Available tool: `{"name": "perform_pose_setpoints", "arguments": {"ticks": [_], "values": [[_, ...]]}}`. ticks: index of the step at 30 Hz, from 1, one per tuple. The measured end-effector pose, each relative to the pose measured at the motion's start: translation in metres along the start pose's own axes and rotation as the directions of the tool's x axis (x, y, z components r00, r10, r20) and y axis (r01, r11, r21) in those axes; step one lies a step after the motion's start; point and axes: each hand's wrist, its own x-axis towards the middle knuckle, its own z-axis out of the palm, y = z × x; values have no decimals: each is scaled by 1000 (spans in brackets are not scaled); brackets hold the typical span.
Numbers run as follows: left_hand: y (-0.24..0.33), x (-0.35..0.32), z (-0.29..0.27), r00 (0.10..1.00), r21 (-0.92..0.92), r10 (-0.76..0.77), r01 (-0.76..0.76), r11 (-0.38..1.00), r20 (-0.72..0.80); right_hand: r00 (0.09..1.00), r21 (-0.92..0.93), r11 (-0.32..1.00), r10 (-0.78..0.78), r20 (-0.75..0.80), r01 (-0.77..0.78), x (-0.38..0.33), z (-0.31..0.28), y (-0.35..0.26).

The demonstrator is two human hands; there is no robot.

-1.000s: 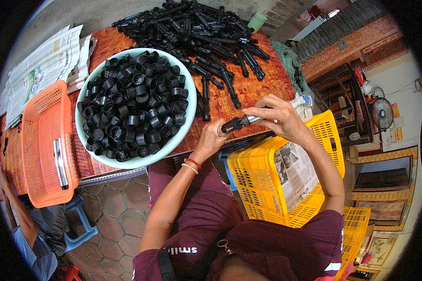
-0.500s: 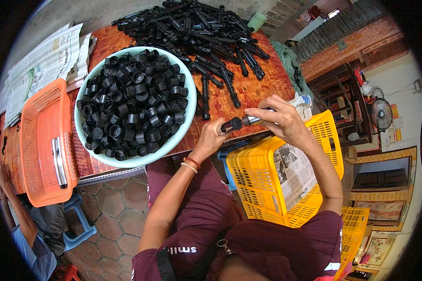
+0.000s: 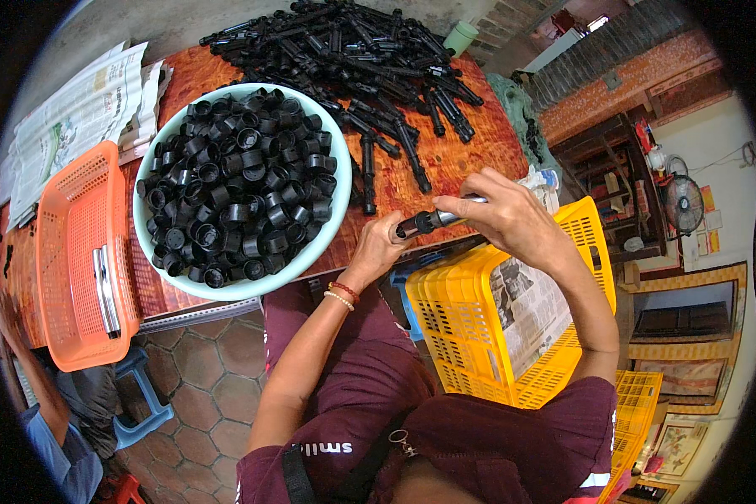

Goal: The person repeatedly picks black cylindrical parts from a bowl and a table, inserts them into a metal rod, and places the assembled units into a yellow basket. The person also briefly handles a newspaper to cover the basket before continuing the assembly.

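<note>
My left hand [image 3: 376,254] is closed around a dark, glossy cylindrical part [image 3: 412,227] at the table's front edge. My right hand [image 3: 517,220] grips a silver metal tube [image 3: 448,218] between thumb and fingers. The two pieces meet end to end between my hands, with a black section at the joint; whether one sits inside the other I cannot tell. To the left of my hands, a pale blue basin [image 3: 344,189] is heaped with small black round caps [image 3: 239,185]. Beyond them lies a big pile of black plastic tubular parts [image 3: 336,63].
An orange basket [image 3: 63,244] holding a few silver tubes [image 3: 107,294] stands at the left, near newspapers [image 3: 84,109]. A yellow crate [image 3: 454,328] lined with newspaper is below my right arm. Another person's arm [image 3: 38,370] shows at far left. A green cup [image 3: 460,38] stands behind.
My right hand has brought the silver tube leftward against the dark part, and the gap between them has closed. My left hand has barely moved.
</note>
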Motion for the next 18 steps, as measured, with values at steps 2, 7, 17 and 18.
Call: {"name": "perform_pose_setpoints", "arguments": {"ticks": [2,7,17,18], "values": [[1,0,0,1000,-1,-6,6,1000,10,999,-73,997,-33,41,36,5,-5,-3],[1,-1,-1,999,-16,-39,40,999,36,986,-234,970,-27,166,66,15,-12,-11],[-10,1,4,1000,-49,-9,10,999,25,959,-362,896,-188,213,256,36,-14,-22],[-9,1,4,999,-58,-19,21,998,32,955,-373,887,-200,218,271,37,-14,-23]]}}
